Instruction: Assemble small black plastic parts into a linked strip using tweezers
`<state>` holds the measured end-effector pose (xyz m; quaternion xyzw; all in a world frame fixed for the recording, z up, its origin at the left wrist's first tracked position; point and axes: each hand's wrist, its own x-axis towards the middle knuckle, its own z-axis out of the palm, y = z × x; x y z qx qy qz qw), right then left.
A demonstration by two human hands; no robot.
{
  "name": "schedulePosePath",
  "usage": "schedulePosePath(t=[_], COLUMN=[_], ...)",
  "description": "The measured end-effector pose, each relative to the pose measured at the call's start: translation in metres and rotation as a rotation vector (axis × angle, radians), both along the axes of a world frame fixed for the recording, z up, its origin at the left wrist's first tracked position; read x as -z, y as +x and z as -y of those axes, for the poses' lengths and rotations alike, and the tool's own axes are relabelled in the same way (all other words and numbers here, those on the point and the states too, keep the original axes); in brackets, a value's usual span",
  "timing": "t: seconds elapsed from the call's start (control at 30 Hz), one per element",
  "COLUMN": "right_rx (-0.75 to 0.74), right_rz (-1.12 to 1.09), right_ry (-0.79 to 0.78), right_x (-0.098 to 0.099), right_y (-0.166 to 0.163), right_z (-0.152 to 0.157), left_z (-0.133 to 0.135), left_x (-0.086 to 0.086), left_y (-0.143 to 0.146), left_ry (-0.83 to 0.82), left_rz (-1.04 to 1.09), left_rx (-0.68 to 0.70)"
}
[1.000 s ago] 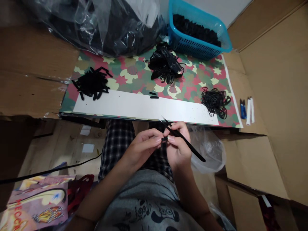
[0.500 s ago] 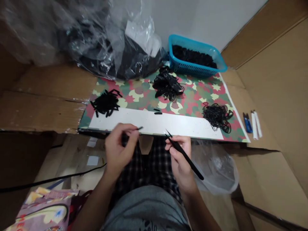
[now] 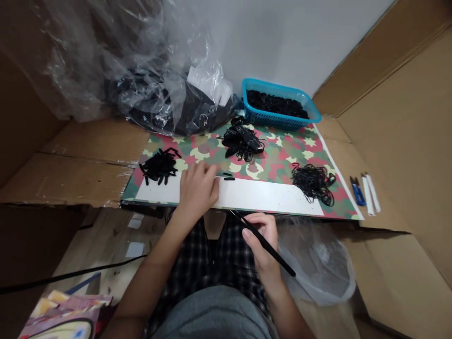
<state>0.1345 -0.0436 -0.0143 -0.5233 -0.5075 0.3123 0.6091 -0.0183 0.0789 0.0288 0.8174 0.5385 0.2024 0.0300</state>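
Head view: we look down on our hands at a white strip (image 3: pixel 268 195) laid along a camouflage-patterned board (image 3: pixel 282 157). Left of the strip's middle and just above it sits a heap of short black pieces (image 3: pixel 158 166). Our left hand (image 3: pixel 197 190) rests on the strip, fingers close together and curled downward; we cannot tell whether they pinch anything. Just right of those fingers, two short black pieces (image 3: pixel 229 178) lie at the strip's upper edge. Above the strip are a tangled black bundle (image 3: pixel 242 143) and, farther back, a blue plastic basket (image 3: pixel 271 85) of black pieces. Below the strip's edge, our right hand (image 3: pixel 259 240) pinches long black tweezers (image 3: pixel 278 259), tips pointing up and left. Farther right, a black coil (image 3: pixel 313 183) lies above the strip. We can read no writing or brand here.
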Motion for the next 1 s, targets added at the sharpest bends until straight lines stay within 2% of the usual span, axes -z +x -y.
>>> schedulePosePath(t=[0.13, 0.23, 0.33, 0.47, 0.57, 0.77, 1.0], right_rx=[-0.005, -0.012, -0.015, -0.003, 0.015, -0.041, -0.05], right_rz=[-0.045, -0.062, -0.086, -0.125, -0.093, 0.007, 0.029], right_ry=[0.027, 0.024, 0.033, 0.075, 0.149, 0.324, 0.322], right_x=[-0.004, -0.005, -0.009, -0.024, -0.035, -0.046, -0.049], right_y=[0.005, 0.004, 0.001, -0.001, 0.001, 0.001, -0.007], right_z=[0.002, 0.004, 0.006, 0.004, 0.002, 0.0, 0.004], left_z=[-0.018, -0.021, -0.011, 0.016, 0.039, 0.068, 0.078], left_x=[-0.003, -0.002, -0.003, -0.009, -0.015, -0.022, -0.013], left_y=[0.02, 0.018, 0.009, -0.004, -0.01, -0.016, -0.017], left_ry=[-0.074, -0.057, -0.126, -0.409, -0.493, -0.454, -0.355], left_rz=[-0.115, -0.054, 0.273, 0.844, 1.023, 1.148, 1.119], left_rx=[0.057, 0.079, 0.131, 0.237, 0.246, 0.272, 0.344])
